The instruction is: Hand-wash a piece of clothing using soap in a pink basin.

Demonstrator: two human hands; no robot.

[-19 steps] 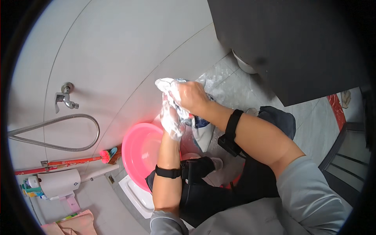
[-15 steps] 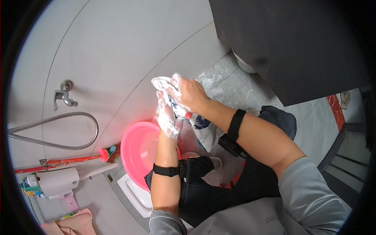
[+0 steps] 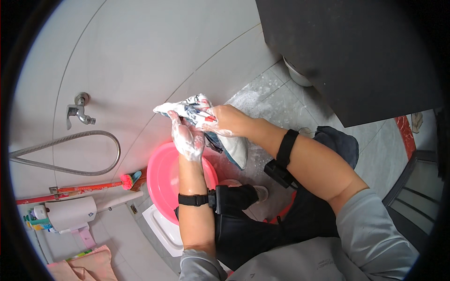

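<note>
A soapy white cloth with dark and red print, seemingly a garment, is bunched between my hands above the floor. My left hand, coated in white lather, is closed around its left side with the thumb pointing up. Across from it, my right hand grips the cloth from the right, knuckles up and fingers curled into the fabric. A loose white and dark part of the cloth dangles below the hands. Beneath my left forearm stands a pink basin, partly covered by that arm; its contents are hard to make out.
A tap and a metal hose are on the left wall. A dark cloth lies right of my right forearm. A black panel fills the upper right. A white tray sits below the basin. Foam spots the tiles.
Both hands have shifted slightly, the left one down and left. The cloth is more spread out, its printed side and a pointed end now showing at the left.
</note>
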